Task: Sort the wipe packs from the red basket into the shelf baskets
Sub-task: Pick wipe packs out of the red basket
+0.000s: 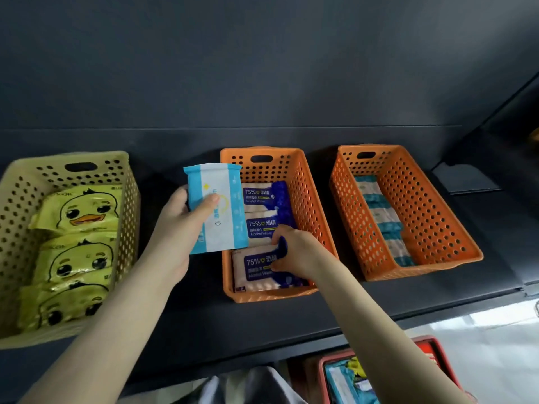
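Nearest, at five o'clock, the red plastic basket (323, 371) holds mixed packs, so sorting looks unfinished. Farther in, the left hand (178, 225) grips a light-blue-and-white wipe pack (217, 208), not yet placed. The right hand (294, 252) pinches a dark-blue alcohol wipe pack (256, 266) inside the middle orange perforated basket (306, 182). On the shelf, the beige perforated basket (128, 199) at nine o'clock holds yellow duck packs (84, 211), and the orange basket at three o'clock (423, 199) holds teal ones
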`<state>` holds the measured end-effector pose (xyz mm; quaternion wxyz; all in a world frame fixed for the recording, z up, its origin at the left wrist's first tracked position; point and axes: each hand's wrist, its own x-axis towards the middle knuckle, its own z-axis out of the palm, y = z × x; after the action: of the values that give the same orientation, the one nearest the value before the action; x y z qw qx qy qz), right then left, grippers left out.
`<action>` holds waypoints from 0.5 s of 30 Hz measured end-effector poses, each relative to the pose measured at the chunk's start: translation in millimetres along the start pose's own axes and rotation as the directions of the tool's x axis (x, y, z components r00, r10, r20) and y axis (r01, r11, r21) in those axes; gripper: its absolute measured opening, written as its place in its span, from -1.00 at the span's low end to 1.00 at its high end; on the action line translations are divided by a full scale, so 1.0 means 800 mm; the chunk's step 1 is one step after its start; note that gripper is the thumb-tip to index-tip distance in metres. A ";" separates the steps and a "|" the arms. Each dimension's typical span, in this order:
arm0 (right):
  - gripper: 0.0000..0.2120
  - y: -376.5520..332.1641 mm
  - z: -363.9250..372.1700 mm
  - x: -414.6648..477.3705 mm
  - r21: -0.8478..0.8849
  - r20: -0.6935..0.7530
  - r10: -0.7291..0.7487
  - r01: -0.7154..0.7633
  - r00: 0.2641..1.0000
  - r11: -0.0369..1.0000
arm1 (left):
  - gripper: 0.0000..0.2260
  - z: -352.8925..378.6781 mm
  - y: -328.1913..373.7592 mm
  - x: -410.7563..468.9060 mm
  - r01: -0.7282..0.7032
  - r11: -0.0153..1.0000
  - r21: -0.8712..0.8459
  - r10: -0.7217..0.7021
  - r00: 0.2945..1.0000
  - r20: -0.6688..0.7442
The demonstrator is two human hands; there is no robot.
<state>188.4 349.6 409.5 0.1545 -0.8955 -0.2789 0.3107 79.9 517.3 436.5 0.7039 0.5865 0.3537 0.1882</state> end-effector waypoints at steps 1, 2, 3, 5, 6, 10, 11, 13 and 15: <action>-0.59 -0.002 0.001 0.000 -0.029 0.009 0.004 -0.004 1.000 1.000 | -0.89 0.000 0.000 0.001 0.006 1.000 -0.001 -0.006 1.000 0.007; -0.57 -0.004 0.001 0.000 -0.059 0.017 0.007 -0.006 1.000 0.998 | -0.90 -0.001 0.000 0.002 0.013 1.000 -0.001 -0.013 1.000 0.011; -0.55 -0.005 0.000 0.000 -0.091 0.021 0.014 -0.012 1.000 0.996 | -0.90 -0.001 0.000 0.004 0.021 1.000 -0.001 -0.021 1.000 0.013; -0.52 -0.009 0.000 -0.001 -0.152 0.017 0.027 -0.025 0.999 0.988 | -0.91 -0.002 0.000 0.006 0.036 0.999 -0.008 -0.036 0.999 0.014; -0.51 -0.010 0.000 -0.002 -0.185 0.003 0.022 -0.021 1.000 0.982 | -0.91 -0.003 0.000 0.006 0.043 0.999 -0.016 -0.042 0.999 0.018; -0.53 -0.016 -0.005 0.000 -0.289 -0.007 0.002 -0.003 1.000 0.957 | -0.87 -0.006 0.001 0.005 0.060 0.997 -0.039 -0.059 0.998 0.028; -0.53 -0.017 -0.005 0.000 -0.300 0.008 0.004 -0.001 1.000 0.954 | -0.88 -0.006 0.002 0.005 0.064 0.997 -0.051 -0.063 0.998 0.025; -0.54 -0.016 -0.006 0.000 -0.284 0.009 -0.020 0.022 1.000 0.959 | -0.91 -0.006 0.005 0.003 0.078 0.994 -0.078 -0.076 0.997 0.022; -0.61 -0.012 -0.006 -0.004 -0.186 -0.057 -0.069 0.058 0.996 0.981 | -0.93 -0.007 0.011 0.000 0.095 0.988 -0.119 -0.093 0.995 0.022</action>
<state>185.3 355.2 418.8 0.0894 -0.9059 -0.3299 0.2501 77.2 523.0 444.7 0.7488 0.5274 0.3633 0.1709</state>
